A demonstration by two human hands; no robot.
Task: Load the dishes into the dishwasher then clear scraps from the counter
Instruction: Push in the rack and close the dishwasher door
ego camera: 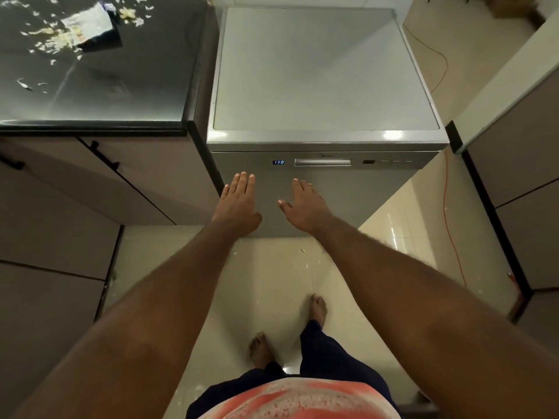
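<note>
A silver freestanding dishwasher (326, 86) stands in front of me with its door closed; its panel display (278, 162) reads 130 and a recessed handle (322, 162) sits beside it. My left hand (239, 204) is held flat against the door's upper left, fingers straight. Just to its right, my right hand (304, 207) is spread with straight fingers against the door below the handle. Neither hand holds anything. On the black counter (121, 86) at the left lie pale food scraps (57, 40) and a crumpled wrapper (90, 25). No dishes are in view.
Brown cabinet fronts (75, 192) run under the counter at left, and more cabinets (520, 176) stand at right. An orange cable (446, 207) trails over the cream tiled floor beside the dishwasher. Small crumbs (304, 251) lie on the floor near my bare feet (317, 306).
</note>
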